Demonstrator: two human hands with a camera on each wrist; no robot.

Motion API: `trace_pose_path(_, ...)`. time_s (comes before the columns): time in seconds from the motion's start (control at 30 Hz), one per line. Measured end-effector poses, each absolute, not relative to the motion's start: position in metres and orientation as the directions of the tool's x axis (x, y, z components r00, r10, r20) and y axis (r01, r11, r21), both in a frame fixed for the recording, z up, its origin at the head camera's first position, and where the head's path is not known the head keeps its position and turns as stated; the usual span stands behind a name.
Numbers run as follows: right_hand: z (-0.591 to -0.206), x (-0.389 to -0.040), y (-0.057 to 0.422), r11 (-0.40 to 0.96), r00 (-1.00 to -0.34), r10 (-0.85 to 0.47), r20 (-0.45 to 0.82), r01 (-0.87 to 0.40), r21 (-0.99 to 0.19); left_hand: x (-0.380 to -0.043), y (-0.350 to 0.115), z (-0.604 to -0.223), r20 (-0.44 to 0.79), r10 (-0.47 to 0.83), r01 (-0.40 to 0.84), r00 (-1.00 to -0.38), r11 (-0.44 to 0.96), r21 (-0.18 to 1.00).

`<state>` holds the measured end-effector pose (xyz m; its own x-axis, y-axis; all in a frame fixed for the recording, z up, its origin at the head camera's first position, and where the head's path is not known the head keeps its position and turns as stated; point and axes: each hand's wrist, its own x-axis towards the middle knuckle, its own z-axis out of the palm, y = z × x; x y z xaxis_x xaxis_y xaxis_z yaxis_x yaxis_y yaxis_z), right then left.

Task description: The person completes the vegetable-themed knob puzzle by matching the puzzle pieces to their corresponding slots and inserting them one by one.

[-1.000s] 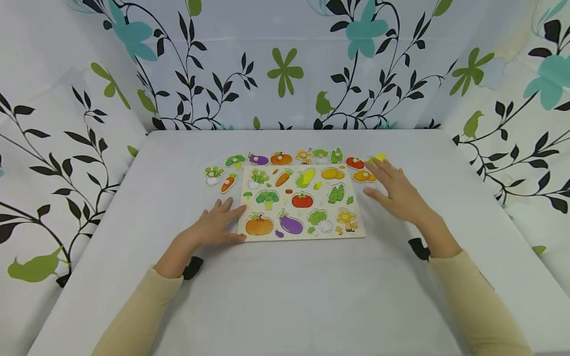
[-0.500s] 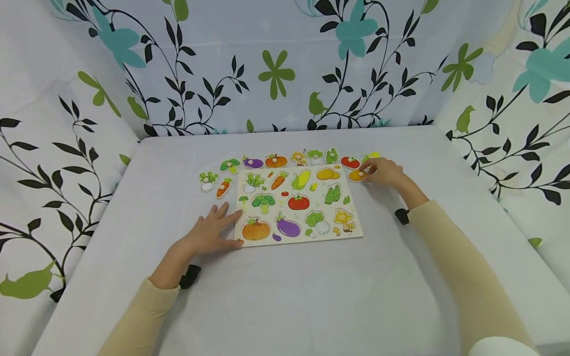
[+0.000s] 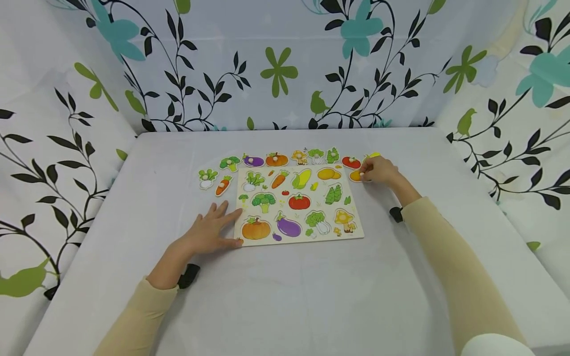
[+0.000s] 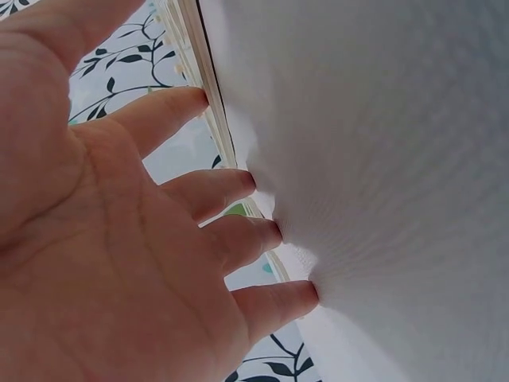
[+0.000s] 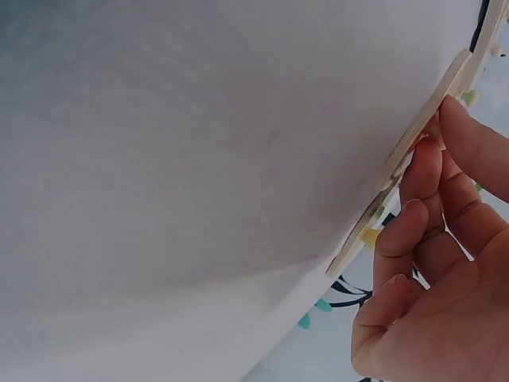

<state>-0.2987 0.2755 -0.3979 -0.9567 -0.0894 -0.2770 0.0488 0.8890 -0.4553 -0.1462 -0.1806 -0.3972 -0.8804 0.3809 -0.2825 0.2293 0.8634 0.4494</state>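
A wooden vegetable puzzle board (image 3: 321, 203) lies on the white table, with pictured places for a pumpkin, eggplant, tomato, corn and others. My left hand (image 3: 207, 231) rests at its left edge, thumb and index finger touching the board. In the left wrist view the fingers (image 4: 227, 187) are spread, their tips pressing on the white cloth. Beyond the board's upper right corner, my right hand (image 3: 381, 171) pinches the yellow-orange potato puzzle piece (image 3: 354, 176) between thumb and fingers. The right wrist view shows this piece edge-on (image 5: 425, 119), close to the tabletop.
Loose knobbed pieces line the board's far side, among them an eggplant (image 3: 253, 161), a pumpkin (image 3: 276, 159) and a tomato (image 3: 351, 162). A corn piece (image 3: 373, 155) is partly behind my right hand. Radish (image 3: 207, 178) and carrot (image 3: 223, 186) pieces lie at the left.
My right hand has moved in from above the right side, its spread fingers closing into a pinch on the potato piece. The left hand has stayed at the board's edge.
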Motion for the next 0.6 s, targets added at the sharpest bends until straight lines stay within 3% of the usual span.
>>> trace_pose_path(0.3,-0.376,-0.301,0.257,0.877,-0.969,-0.111,-0.219,0.008,-0.480,-0.147,-0.184,-0.396,-0.289,0.377,0.224,-0.880,0.866,0.446)
trace_pose_path(0.6,-0.380,-0.308,0.211,0.897,-0.960,-0.168,-0.222,-0.056,-0.438,-0.146,-0.183,-0.398,-0.291,0.377,0.218,-0.879,0.861,0.459)
